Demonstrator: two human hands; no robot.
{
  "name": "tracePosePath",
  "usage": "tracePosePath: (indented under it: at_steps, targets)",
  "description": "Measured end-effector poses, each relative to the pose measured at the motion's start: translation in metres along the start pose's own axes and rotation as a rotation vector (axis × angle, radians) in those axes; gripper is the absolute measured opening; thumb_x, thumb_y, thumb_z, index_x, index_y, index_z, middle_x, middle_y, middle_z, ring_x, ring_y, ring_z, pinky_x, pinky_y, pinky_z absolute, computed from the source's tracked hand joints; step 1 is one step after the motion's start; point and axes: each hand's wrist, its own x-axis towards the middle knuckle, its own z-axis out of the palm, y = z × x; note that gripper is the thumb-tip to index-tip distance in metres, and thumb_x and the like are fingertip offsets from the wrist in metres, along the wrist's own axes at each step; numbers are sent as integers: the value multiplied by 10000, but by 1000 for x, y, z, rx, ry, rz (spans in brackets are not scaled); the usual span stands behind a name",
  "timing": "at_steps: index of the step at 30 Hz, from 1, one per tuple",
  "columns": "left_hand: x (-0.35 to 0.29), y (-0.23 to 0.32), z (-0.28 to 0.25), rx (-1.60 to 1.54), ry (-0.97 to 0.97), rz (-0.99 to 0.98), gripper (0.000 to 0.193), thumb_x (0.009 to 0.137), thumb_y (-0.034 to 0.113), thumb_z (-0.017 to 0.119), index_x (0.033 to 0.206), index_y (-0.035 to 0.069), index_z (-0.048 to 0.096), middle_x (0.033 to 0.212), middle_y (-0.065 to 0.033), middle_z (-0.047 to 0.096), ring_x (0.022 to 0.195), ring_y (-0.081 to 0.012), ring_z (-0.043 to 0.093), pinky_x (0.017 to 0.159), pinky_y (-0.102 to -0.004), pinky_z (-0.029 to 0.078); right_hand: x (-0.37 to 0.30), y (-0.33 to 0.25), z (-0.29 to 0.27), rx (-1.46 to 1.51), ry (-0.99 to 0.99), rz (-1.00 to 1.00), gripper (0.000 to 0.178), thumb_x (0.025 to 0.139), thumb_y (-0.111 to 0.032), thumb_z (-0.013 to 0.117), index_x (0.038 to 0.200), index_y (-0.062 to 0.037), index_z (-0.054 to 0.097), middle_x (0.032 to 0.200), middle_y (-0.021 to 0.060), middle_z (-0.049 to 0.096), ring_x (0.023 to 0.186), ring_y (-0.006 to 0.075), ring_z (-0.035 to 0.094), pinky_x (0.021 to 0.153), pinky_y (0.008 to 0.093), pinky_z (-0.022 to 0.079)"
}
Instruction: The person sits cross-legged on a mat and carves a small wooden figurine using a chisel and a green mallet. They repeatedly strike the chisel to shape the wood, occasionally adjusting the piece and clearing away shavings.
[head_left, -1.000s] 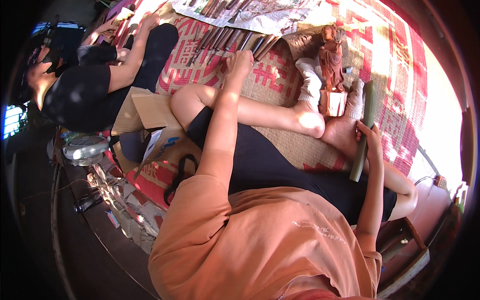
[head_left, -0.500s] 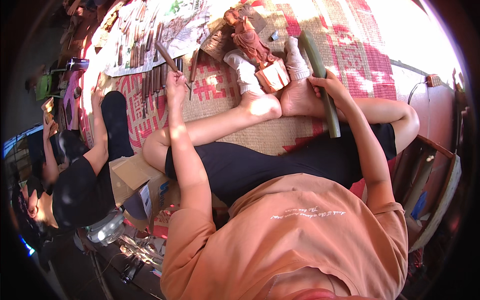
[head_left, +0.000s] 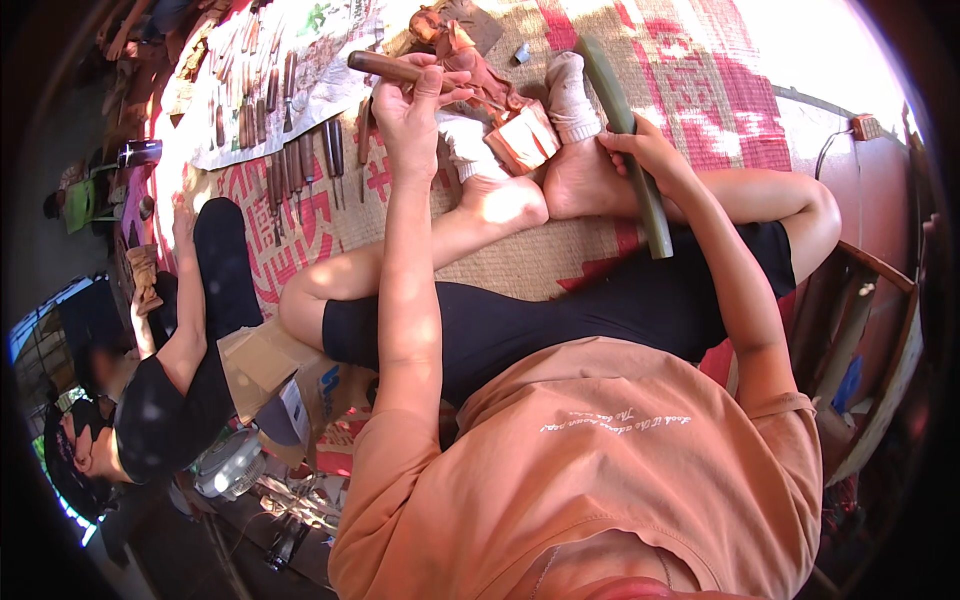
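Observation:
My left hand [head_left: 410, 125] is closed on a wooden-handled carving chisel [head_left: 385, 66], its handle pointing left. Fingers hide most of the blade, which leads toward a reddish-brown carved wooden figure [head_left: 478, 72]; I cannot tell whether they touch. The figure leans back on the mat, its pale block base [head_left: 522, 140] between my feet, which wear white toe coverings [head_left: 573, 95]. My right hand [head_left: 648, 155] grips a long, slightly curved green bar [head_left: 600, 80] about its middle, beside my right foot and apart from the figure.
Several chisels [head_left: 290, 165] lie in rows on the patterned woven mat [head_left: 690, 120] and on a printed sheet [head_left: 235, 150]. A small grey-blue piece [head_left: 521, 53] lies beyond the figure. At left a co-worker [head_left: 170, 400] holds a small carving [head_left: 144, 275], near a cardboard box [head_left: 255, 360].
My left hand has moved right from beside the chisel rows toward the figure, and the chisel handle has swung closer to level. My right hand still grips the green bar.

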Motion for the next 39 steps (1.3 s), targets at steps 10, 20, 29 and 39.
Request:
tracePosePath:
  at_steps: [10, 20, 29, 39]
  targets:
    - [4, 3, -9, 105, 103, 16, 294, 847, 45, 690, 1029, -3, 464, 887, -129, 640, 843, -277, 689, 721, -354, 606, 2, 1, -1, -4, -13, -28, 220, 863, -122, 654, 979, -15, 502, 760, 27, 542, 613, 94, 518, 532, 241, 451]
    - [20, -1, -9, 155, -12, -46, 358, 835, -92, 626, 1095, -21, 389, 958, -200, 636, 885, -291, 685, 724, -345, 621, 2, 1, -1, 6, 3, -12, 213, 863, -136, 660, 965, -20, 513, 760, 27, 549, 626, 89, 519, 538, 241, 448]
    - [28, 0, -2, 400, -27, 21, 352, 806, -53, 692, 1061, -49, 448, 883, -162, 645, 789, -222, 682, 702, -315, 615, -1, -1, 1, 6, -9, -33, 209, 866, -141, 656, 961, -18, 516, 761, 24, 551, 631, 89, 521, 542, 241, 449]
    - [26, 1, 2, 440, -27, 59, 341, 791, -36, 719, 1040, -43, 486, 878, -140, 648, 768, -183, 668, 705, -299, 611, 1, 0, -1, -11, 0, -12, 219, 857, -143, 667, 946, -21, 508, 778, 33, 550, 649, 95, 523, 555, 246, 455]
